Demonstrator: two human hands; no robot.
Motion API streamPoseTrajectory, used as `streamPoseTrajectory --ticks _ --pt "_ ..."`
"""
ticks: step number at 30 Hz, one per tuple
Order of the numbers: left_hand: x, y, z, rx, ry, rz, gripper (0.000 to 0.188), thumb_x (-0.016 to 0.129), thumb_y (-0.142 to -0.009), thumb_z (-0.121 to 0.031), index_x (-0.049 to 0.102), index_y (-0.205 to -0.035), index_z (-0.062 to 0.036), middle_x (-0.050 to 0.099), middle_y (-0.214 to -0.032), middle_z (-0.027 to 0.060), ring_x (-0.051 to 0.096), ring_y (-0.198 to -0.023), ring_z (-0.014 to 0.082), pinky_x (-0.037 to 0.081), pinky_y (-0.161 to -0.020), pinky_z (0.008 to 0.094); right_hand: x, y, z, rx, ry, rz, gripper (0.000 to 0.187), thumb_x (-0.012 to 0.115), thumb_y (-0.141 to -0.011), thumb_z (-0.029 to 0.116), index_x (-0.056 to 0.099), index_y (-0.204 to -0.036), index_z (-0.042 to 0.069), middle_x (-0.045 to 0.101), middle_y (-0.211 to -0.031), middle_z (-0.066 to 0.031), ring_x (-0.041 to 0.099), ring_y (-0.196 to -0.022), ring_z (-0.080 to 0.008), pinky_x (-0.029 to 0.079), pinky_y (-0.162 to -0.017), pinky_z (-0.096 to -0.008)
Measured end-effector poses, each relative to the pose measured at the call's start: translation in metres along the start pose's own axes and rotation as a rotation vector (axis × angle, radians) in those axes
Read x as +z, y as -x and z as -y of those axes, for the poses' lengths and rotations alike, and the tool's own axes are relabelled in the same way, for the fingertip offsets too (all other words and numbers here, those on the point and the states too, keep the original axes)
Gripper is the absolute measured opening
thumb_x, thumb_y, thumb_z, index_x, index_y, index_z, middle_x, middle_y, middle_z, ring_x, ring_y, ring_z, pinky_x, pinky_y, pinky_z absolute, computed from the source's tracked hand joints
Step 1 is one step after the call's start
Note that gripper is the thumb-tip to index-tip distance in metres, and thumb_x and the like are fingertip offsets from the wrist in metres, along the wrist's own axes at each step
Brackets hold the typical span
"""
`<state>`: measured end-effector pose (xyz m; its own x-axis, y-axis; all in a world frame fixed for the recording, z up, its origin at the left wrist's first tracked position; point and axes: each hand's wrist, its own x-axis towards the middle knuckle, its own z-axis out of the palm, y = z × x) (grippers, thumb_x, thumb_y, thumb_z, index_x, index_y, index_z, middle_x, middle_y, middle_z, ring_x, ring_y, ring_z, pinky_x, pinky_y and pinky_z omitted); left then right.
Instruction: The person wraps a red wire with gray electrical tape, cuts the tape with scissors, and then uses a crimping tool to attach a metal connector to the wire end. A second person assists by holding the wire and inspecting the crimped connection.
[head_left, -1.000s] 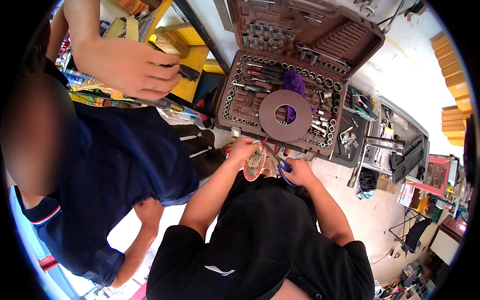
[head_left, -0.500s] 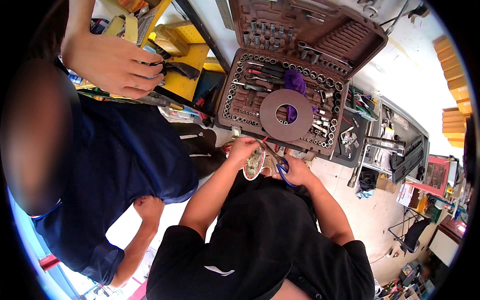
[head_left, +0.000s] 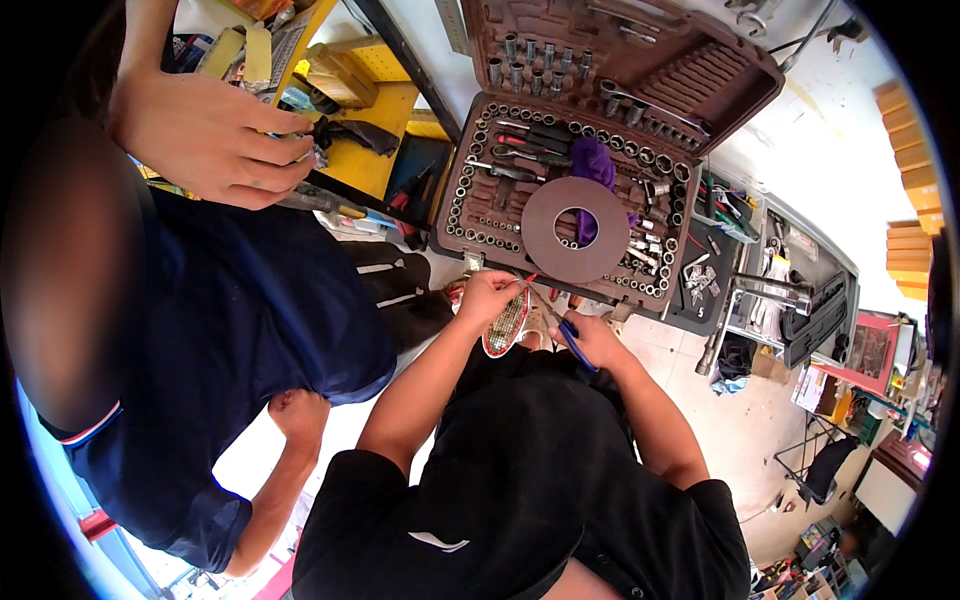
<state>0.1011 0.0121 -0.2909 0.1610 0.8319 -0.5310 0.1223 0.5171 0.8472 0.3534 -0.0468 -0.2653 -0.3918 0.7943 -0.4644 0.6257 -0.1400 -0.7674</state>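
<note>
My right hand is closed round the blue handles of a pair of scissors. The blades point up and left toward my left hand. My left hand is pinched on a thin red piece whose end shows by the fingertips; its kind is too small to tell. Just below the left fingers is an oval piece with a gold mesh-like face and a red and white rim. I cannot tell whether the left hand also holds it. Both hands are in front of an open brown socket set case.
A flat brown ring disc and a purple cloth lie on the sockets. A co-worker in dark blue stands at my left, one hand near a yellow shelf. Grey tool trays are on the right.
The scissors have turned slightly in my right hand and their handles look closer together. My left hand and the oval piece have shifted only a little. The co-worker's upper hand has moved slightly left.
</note>
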Motion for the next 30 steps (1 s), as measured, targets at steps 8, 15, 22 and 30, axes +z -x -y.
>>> streamPoseTrajectory --ticks 8,15,22,30 --pt "0.003 0.000 -0.001 -0.021 0.020 -0.021 0.015 0.074 -0.094 -0.008 0.076 -0.100 0.0050 0.075 -0.088 0.0028 0.066 -0.076 0.0087 0.052 -0.070 0.0259 -0.005 -0.001 0.000 -0.028 0.035 -0.091 0.059 0.071 -0.094 0.056 0.069 -0.082 -0.002 0.063 -0.065 -0.0149 0.068 -0.062 -0.0298 0.052 -0.061 -0.0428" --pt "0.009 0.001 -0.004 -0.100 0.184 -0.031 0.016 0.076 -0.092 -0.008 0.076 -0.101 0.0059 0.075 -0.089 0.0042 0.066 -0.077 0.0092 0.052 -0.070 0.0265 -0.012 0.001 -0.001 0.115 -0.173 -0.003 0.050 0.076 -0.094 0.047 0.069 -0.083 -0.002 0.063 -0.061 -0.0043 0.066 -0.048 -0.0156 0.048 -0.046 -0.0322" --pt "0.002 -0.001 -0.013 0.016 -0.016 -0.237 0.013 0.073 -0.092 -0.007 0.076 -0.096 0.0054 0.075 -0.086 0.0052 0.066 -0.072 0.0095 0.052 -0.066 0.0258 -0.008 0.017 -0.021 0.105 -0.387 0.044 0.053 0.068 -0.097 0.053 0.067 -0.091 0.000 0.069 -0.074 -0.0085 0.070 -0.067 -0.0190 0.053 -0.065 -0.0332" --pt "-0.018 0.002 -0.016 0.036 0.234 -0.102 0.016 0.072 -0.097 -0.008 0.076 -0.105 0.0049 0.074 -0.088 0.0034 0.067 -0.074 0.0093 0.053 -0.068 0.0263 -0.041 0.045 -0.039 0.030 -0.203 0.253 0.059 0.068 -0.094 0.062 0.063 -0.093 0.003 0.060 -0.079 -0.0062 0.057 -0.078 -0.0169 0.046 -0.071 -0.0361"
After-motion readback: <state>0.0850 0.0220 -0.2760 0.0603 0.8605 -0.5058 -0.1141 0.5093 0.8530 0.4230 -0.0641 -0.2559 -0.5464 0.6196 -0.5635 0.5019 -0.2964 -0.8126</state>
